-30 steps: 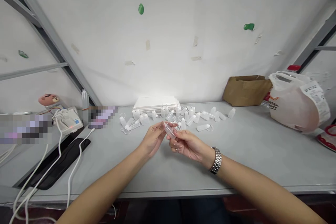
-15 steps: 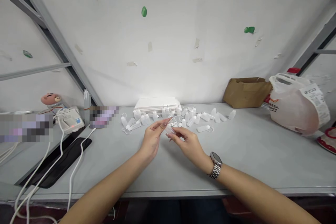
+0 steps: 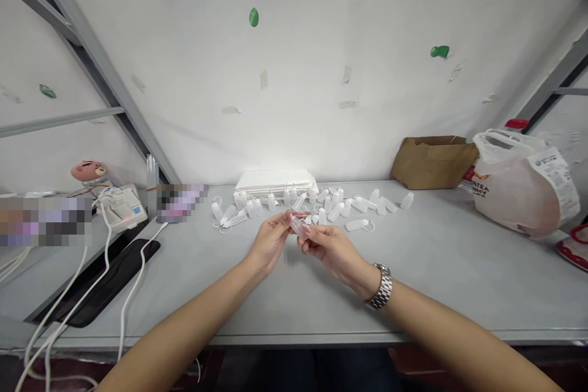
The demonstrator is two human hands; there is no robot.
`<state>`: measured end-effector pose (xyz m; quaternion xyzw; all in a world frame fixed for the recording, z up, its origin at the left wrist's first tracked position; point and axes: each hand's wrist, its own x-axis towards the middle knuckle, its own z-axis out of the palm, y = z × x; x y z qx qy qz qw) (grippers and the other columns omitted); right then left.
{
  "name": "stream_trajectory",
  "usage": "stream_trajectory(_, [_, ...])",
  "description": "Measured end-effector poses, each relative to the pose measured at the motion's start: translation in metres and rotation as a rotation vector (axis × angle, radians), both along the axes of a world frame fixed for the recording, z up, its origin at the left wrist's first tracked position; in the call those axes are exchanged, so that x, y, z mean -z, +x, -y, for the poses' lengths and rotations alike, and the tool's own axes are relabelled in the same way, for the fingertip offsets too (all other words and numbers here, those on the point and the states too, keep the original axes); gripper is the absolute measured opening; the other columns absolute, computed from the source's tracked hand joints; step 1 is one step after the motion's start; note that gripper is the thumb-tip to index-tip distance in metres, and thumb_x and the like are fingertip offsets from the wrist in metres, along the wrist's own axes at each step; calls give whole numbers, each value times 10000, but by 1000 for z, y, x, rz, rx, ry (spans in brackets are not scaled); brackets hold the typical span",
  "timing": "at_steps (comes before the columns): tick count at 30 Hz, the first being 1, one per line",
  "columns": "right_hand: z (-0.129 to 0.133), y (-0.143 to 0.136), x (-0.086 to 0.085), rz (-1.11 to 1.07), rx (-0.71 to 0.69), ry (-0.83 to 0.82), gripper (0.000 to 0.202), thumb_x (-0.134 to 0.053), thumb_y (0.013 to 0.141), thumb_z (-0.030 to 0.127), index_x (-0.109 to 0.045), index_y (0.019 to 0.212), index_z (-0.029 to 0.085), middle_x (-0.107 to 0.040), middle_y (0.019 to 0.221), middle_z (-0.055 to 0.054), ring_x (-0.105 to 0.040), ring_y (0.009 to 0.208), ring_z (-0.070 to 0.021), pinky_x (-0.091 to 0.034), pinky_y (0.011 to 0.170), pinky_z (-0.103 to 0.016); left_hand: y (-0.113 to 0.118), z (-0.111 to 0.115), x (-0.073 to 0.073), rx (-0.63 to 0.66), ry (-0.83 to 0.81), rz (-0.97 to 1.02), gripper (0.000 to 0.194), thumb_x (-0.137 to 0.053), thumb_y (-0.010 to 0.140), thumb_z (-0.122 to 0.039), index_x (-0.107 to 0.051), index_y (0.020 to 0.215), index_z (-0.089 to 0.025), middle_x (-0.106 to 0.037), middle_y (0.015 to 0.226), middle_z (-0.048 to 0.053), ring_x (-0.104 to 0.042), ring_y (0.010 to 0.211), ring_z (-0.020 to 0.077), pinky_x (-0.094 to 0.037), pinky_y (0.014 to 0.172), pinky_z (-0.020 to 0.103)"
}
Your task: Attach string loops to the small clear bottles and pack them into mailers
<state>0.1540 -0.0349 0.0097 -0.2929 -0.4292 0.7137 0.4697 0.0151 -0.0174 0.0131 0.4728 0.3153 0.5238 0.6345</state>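
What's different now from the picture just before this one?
The right hand turned at the wrist: the watch's face showed before, but now I see just its metal band. That hand and the left hand are still on the small clear bottle. The brown box stayed put.

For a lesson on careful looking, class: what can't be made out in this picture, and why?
All in the head view:
- Ends of the small bottle: covered by fingers of the left hand and right hand.
- Bottom of the brown box, inside: hidden by its front wall.
- Fine print on the label: too small.
- Rest of the red-edged item: cut off by the right edge.
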Motion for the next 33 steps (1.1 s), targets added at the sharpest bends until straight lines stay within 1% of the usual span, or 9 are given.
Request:
stream_trajectory(3, [-3, 2, 1, -149, -93, -153, 174, -705, 668, 273, -649, 681, 109, -569, 626, -21, -502, 589, -80, -418, 599, -223, -1, -3, 1, 35, -9, 17, 305, -575, 748, -431, -679, 800, -149, -675, 941, 84, -590, 795, 167, -420, 791, 309])
stream_trajectory(6, [-6, 4, 0, -200, -131, -219, 178, -709, 668, 253, -651, 749, 106, -590, 658, -29, -532, 609, -79, -434, 613, -216, -1, -3, 0, 54, 7, 18, 301, -575, 749, -430, -681, 805, -154, -675, 948, 81, -585, 837, 172, -410, 810, 306])
stream_trajectory(10, [-7, 3, -4, 6, -39, -71, 295, -636, 723, 398, -643, 712, 102, -634, 673, -69, -577, 623, -115, -456, 631, -260, 0, -1, 0, -42, 27, -31, 291, -560, 772, -400, -684, 864, -152, -670, 961, 84, -569, 859, 176, -410, 764, 292])
stream_trajectory(12, [-5, 1, -6, 158, 52, 39, 304, -652, 698, 410, -649, 755, 111, -645, 676, -62, -587, 621, -124, -457, 626, -271, 0, 0, 1, -66, 2, -31, 286, -576, 762, -391, -682, 887, -156, -664, 997, 85, -560, 895, 187, -405, 763, 295])
stream_trajectory(15, [-4, -1, -8, 331, 177, 134, 282, -703, 642, 370, -651, 790, 135, -639, 651, -26, -585, 599, -124, -458, 609, -274, 0, 0, 1, -29, -50, -2, 339, -572, 750, -438, -680, 898, -153, -641, 1072, 101, -560, 923, 211, -409, 754, 312])
stream_trajectory(17, [-3, -1, -7, 362, 193, 166, 268, -681, 663, 384, -651, 765, 138, -637, 646, -21, -579, 584, -118, -457, 608, -275, -1, 0, -2, 12, -76, 26, 409, -527, 760, -495, -677, 917, -148, -628, 1105, 112, -559, 951, 228, -409, 774, 329])
stream_trajectory(21, [-2, 1, -5, 256, 130, 184, 287, -616, 727, 425, -651, 775, 144, -654, 698, -37, -566, 592, -106, -447, 630, -271, -3, 0, -6, 28, -72, 37, 469, -479, 774, -529, -671, 956, -142, -602, 1155, 115, -517, 1057, 254, -361, 891, 360])
stream_trajectory(27, [0, 3, -7, 30, -19, 69, 297, -598, 752, 432, -653, 721, 142, -643, 697, -46, -542, 597, -95, -427, 641, -255, -6, -2, -7, -43, 6, 43, 416, -465, 802, -488, -663, 980, -169, -546, 1239, 93, -443, 1165, 262, -295, 972, 397])
stream_trajectory(33, [-1, 4, -8, 14, -71, 37, 296, -596, 764, 417, -668, 756, 131, -607, 676, -37, -520, 587, -90, -405, 629, -249, -9, -3, -10, -139, 72, -12, 338, -509, 796, -436, -670, 963, -190, -578, 1203, 79, -411, 1205, 244, -265, 995, 390])
